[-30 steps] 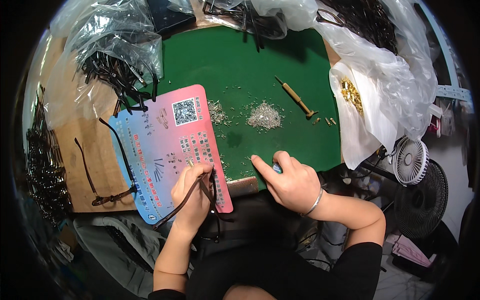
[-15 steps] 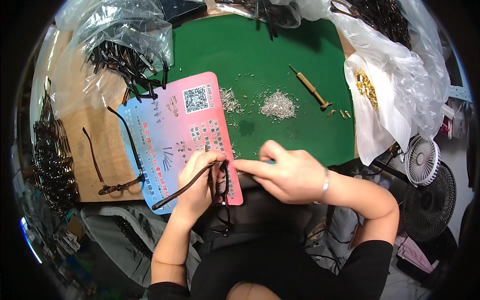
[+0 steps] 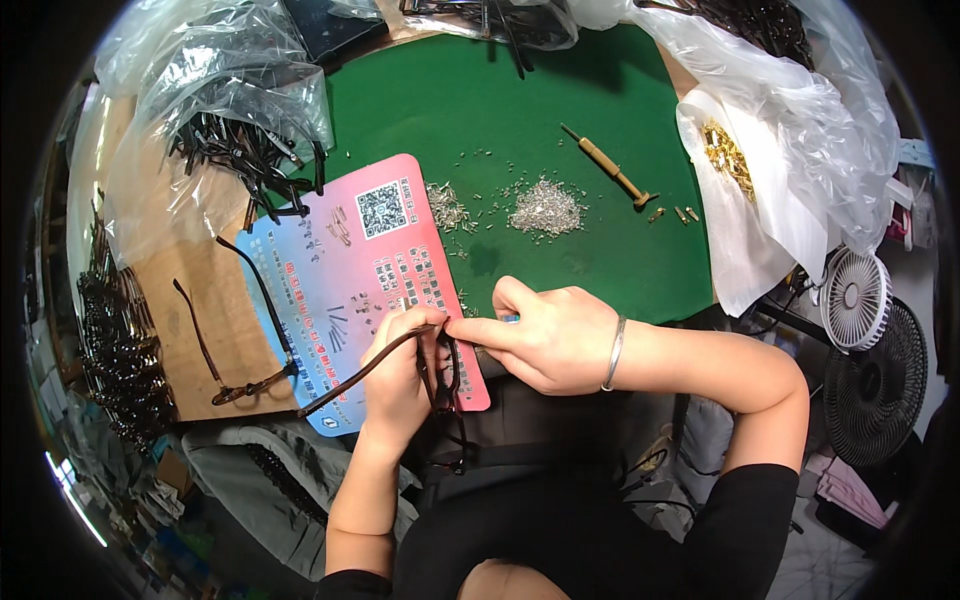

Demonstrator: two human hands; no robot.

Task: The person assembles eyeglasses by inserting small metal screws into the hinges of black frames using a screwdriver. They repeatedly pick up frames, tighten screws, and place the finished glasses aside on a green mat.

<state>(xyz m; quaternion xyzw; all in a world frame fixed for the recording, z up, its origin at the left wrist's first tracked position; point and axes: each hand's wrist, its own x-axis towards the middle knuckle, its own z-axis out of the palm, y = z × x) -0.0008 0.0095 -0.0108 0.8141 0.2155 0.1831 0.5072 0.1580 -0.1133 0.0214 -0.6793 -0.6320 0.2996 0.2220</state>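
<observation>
Fingers: left hand (image 3: 396,390) clasps brown spectacle frame (image 3: 350,383); right hand's (image 3: 560,340) grip can't tell. Probably light, stiff, snappable; hold near 2 o'clock joint, not 8 o'clock tip.

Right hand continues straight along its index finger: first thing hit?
Probably the dark brown, thin-armed eyeglass frame in the left hand, near its hinge; the right hand's fingertip may already touch it, depth unclear.
</observation>
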